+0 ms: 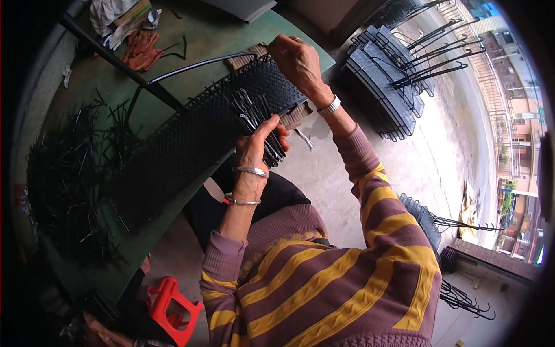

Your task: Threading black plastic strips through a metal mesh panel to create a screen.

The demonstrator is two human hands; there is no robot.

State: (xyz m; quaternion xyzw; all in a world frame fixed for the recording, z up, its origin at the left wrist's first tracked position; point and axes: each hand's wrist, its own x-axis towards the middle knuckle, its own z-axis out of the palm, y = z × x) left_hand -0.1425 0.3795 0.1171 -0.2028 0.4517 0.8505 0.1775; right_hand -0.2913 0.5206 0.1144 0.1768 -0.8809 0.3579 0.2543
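My left hand (260, 141) is closed around a bundle of thin, shiny black strips (253, 113), its loose ends fanning out over a long black mesh panel (191, 130). The panel lies slantwise on a green table, its edge bristling with short black ends. At the panel's far right end my right hand (296, 58) is closed, fingers curled down at the edge. Whatever those fingers pinch is hidden behind the knuckles. A curved black rod (199, 65) runs along the panel's far side toward my right hand.
Loose black strips (72, 179) are heaped on the green table (124, 231) at left. A thick dark bar (115, 52) crosses the far left. Similar mesh panels with hooked rods (384, 75) stand stacked on the floor at right. A red stool (173, 309) and another person's hand (104, 332) are at lower left.
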